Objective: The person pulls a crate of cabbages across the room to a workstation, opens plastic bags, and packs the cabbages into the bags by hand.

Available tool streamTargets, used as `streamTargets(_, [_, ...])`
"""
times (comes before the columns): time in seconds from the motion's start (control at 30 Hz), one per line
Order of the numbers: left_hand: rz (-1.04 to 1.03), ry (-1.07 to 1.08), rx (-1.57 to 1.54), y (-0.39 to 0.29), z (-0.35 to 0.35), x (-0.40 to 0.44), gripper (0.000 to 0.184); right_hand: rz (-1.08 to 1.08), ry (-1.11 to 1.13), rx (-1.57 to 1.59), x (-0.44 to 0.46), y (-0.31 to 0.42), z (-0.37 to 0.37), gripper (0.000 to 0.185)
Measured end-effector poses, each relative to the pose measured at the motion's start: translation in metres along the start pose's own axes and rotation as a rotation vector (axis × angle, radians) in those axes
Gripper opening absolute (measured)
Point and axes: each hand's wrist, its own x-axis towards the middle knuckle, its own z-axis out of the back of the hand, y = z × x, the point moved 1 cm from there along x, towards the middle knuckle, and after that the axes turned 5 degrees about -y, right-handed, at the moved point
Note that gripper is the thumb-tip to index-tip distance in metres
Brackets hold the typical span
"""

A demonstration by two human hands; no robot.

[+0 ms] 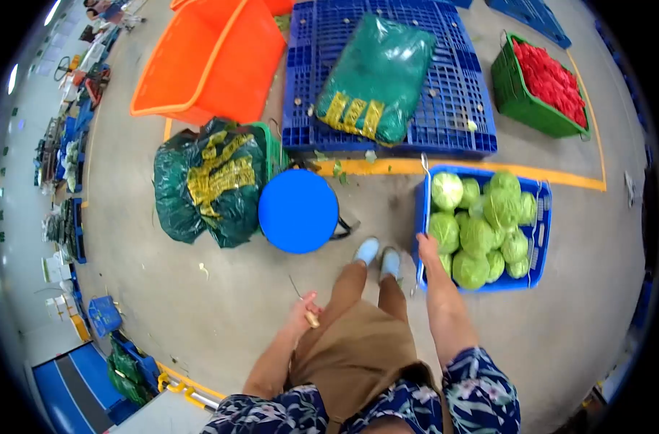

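My left hand (302,311) is closed around a thin-bladed knife (313,319) with a pale handle; its narrow blade points away from me. My right hand (428,248) grips the left rim of a blue crate (543,249), near its metal handle. Heaped inside that crate are several round green cabbages (477,237), some seemingly wrapped in clear film. My two feet stand on the floor just left of the crate.
A round blue stool-like disc (298,211) stands ahead-left, beside a stuffed dark green bag (210,181). Beyond lie an orange bin (235,72), a blue pallet (452,94) bearing a green taped bag (380,76), and a green crate (517,94) of red bundles (550,83).
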Motion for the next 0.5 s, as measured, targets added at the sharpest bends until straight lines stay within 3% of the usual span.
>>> streamTargets(0.03, [0.023, -0.032, 0.088, -0.013, 0.03, -0.018, 0.029, 0.235, -0.045, -0.135, -0.026, 0.007, 0.002, 0.035])
streamTargets(0.1, [-0.025, -0.085, 0.309, -0.032, 0.081, -0.054, 0.032, 0.05, 0.037, -0.146, -0.059, -0.007, 0.019, 0.036])
streamTargets(0.13, [-0.013, -0.104, 0.327, -0.046, 0.097, -0.065, 0.031, -0.157, 0.031, -0.074, -0.069, 0.007, 0.015, 0.032])
streamTargets(0.2, [0.015, -0.155, 0.419, -0.07, 0.13, -0.068, 0.029, 0.0, -0.163, -0.25, -0.084, -0.036, 0.005, 0.028])
streamTargets(0.33, [0.096, -0.22, 0.69, -0.101, 0.239, -0.068, 0.022, -0.074, -0.127, -0.409, -0.143, -0.066, 0.019, 0.028])
streamTargets(0.5, [0.123, -0.244, 0.722, -0.14, 0.332, -0.072, 0.017, -0.048, -0.133, -0.558, -0.211, -0.117, 0.032, 0.031])
